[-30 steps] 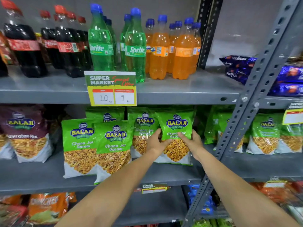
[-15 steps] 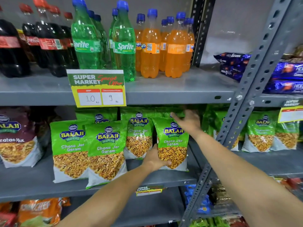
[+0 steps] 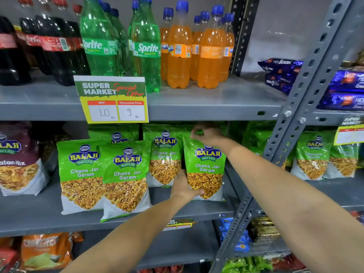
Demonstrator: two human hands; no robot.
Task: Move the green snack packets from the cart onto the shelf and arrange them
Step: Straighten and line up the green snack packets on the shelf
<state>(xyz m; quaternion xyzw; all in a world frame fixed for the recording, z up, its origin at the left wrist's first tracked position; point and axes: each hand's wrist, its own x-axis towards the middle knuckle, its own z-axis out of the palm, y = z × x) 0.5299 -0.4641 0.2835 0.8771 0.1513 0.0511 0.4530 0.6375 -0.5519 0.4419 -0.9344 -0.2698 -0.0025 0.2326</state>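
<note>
A green snack packet (image 3: 205, 166) stands upright on the middle shelf (image 3: 197, 211), at the right end of the row. My left hand (image 3: 184, 188) grips its lower left corner. My right hand (image 3: 206, 134) pinches its top edge. To its left stand three more green packets (image 3: 126, 174), two in front and one behind, with others further back. More green packets (image 3: 313, 156) stand in the neighbouring bay on the right. The cart is out of view.
A price sign (image 3: 112, 99) hangs from the upper shelf, which holds cola, Sprite (image 3: 145, 48) and orange soda bottles. A slotted grey upright (image 3: 283, 138) crosses beside my right forearm. A maroon snack packet (image 3: 17, 160) stands far left. Blue biscuit packs (image 3: 281, 73) lie upper right.
My right hand rose from the packet's right side to its top edge. My left hand slid down to the lower left corner. The packet now stands straighter, further right.
</note>
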